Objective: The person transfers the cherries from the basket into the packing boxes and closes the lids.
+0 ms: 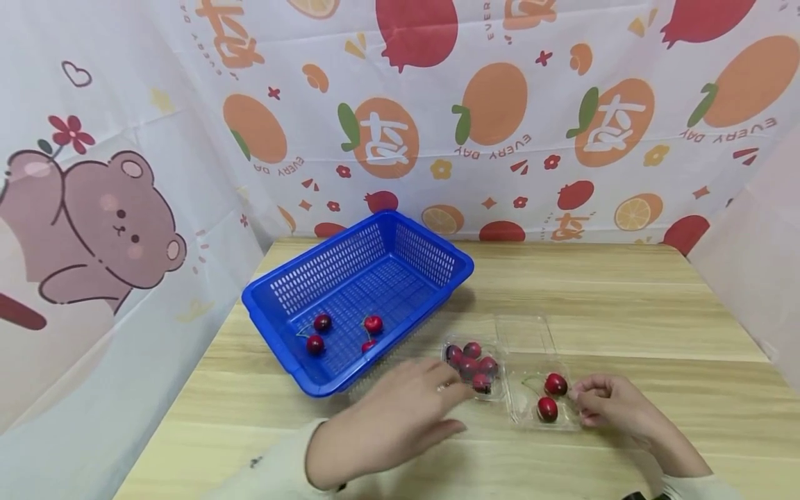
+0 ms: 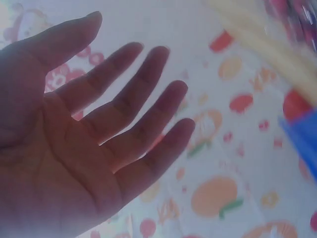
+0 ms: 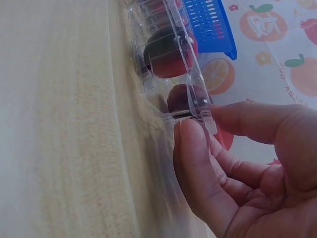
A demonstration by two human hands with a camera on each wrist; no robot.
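A clear plastic clamshell box (image 1: 523,411) lies opened out flat. Several dark red cherries (image 1: 469,368) fill its left half, and two stemmed cherries (image 1: 547,409) sit in the right half. My right hand (image 1: 617,408) pinches the outer right edge of the box; its thumb (image 3: 193,148) and index finger meet at the plastic tab in the right wrist view. Close to the box's near left side, my left hand (image 1: 390,417) hovers with nothing in it. The left wrist view shows that hand's palm (image 2: 64,153) with the fingers spread and slightly bent.
A blue perforated basket (image 1: 340,272) stands behind and left of the box, with a few cherries (image 1: 322,323) at its near end. The wooden table (image 1: 656,312) ends at a fruit-printed cloth (image 1: 437,104) behind; a bear-printed cloth (image 1: 206,347) hangs at the left.
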